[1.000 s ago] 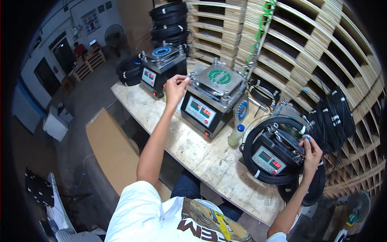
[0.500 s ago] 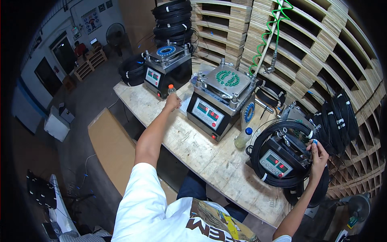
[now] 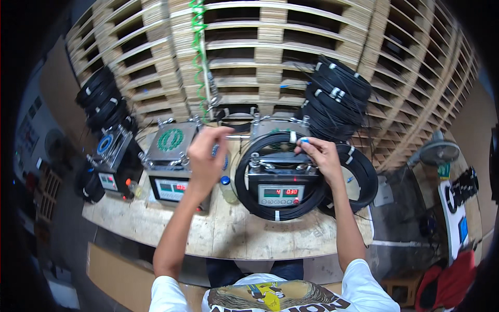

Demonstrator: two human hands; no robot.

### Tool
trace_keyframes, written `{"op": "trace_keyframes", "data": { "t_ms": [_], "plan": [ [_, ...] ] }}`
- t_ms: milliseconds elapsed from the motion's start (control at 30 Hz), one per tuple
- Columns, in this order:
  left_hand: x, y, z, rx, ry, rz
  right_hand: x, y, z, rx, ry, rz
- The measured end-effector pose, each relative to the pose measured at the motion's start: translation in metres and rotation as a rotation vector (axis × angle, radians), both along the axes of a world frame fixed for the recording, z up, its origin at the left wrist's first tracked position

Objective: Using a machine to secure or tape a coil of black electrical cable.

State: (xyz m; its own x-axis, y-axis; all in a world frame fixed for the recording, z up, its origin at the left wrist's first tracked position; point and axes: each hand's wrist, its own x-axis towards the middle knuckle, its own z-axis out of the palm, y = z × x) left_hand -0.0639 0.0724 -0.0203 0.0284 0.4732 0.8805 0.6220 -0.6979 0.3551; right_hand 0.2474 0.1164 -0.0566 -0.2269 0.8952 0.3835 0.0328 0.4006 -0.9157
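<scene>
Head: a snag on the black coil [image 3: 241,179] could free the blue tip [image 3: 304,140] my right hand [image 3: 323,157] pinches at one o'clock; my left hand's [image 3: 206,157] grip I cannot tell.

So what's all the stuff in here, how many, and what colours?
Table: one, pale wood, centre
Machines: three, black and silver, along the table
Bottles: two, orange-capped and blue-capped, beside machines
Cable coils: many, black, behind and around machines
Pallets: many, pale wood, behind
Hose: one, green, hanging before the pallets
Fan: at least one, grey, far right
Cardboard: at least one, brown, below the table
Hands: two, bare; left before the middle machine, right pinching a blue piece
</scene>
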Motion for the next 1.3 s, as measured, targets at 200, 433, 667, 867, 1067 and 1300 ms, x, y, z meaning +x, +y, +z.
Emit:
{"op": "trace_keyframes", "data": {
  "t_ms": [200,433,667,867,1067,1300],
  "plan": [
    [0.127,0.029,-0.013,-0.324,0.002,-0.477,0.006,0.01,-0.015,0.111,0.123,0.026],
    [0.123,0.045,-0.031,-0.652,-0.219,-0.619,0.018,0.007,-0.007,0.094,0.059,0.025],
    [0.067,0.084,0.023,-0.439,0.072,-0.252,0.049,0.033,0.028,0.087,-0.221,-0.07],
    [0.028,0.141,0.033,-0.374,0.109,-0.216,0.082,0.098,0.036,0.195,-0.137,-0.313],
    [0.034,0.158,0.021,-0.552,0.119,-0.311,0.037,0.126,0.042,0.313,-0.512,-0.188],
    [0.067,0.175,0.002,-0.613,0.391,-0.286,-0.003,0.143,0.032,0.371,-0.89,0.087]
  ]
}}
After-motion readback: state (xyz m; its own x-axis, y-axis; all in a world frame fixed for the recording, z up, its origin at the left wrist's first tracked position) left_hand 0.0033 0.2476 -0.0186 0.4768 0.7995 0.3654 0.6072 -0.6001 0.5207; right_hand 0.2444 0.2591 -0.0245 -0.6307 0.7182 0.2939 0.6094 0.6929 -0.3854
